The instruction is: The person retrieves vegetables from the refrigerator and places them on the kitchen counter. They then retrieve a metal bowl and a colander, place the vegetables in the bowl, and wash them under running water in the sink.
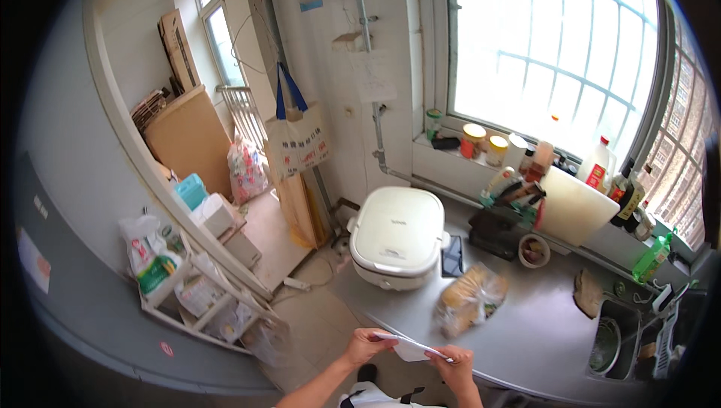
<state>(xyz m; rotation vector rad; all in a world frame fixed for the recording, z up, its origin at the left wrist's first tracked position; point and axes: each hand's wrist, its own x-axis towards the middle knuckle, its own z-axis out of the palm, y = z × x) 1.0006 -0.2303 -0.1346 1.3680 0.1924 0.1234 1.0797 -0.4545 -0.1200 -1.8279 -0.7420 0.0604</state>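
Between my two hands is a thin white sheet [410, 350], which looks like folded paper or cloth; I cannot tell which. My left hand [365, 347] pinches its left end between thumb and fingers. At the other end, my right hand [455, 362] grips the corner. Both hands are at the front edge of the stainless steel counter [524, 329]. Just beyond them lies a clear plastic bag of yellowish food [470, 298], perhaps bread. Farther back stands a white lidded electric cooker [399, 233], its lid down, with a dark flat tablet-like object [452, 257] beside it.
A sink [611, 335] holding a bowl is at the right. A cutting board [577, 205] leans against the windowsill, near a utensil holder [510, 196] and a small tub [533, 251]. Bottles and jars line the sill. On the left, a white shelf rack [197, 301] holds plastic bags.
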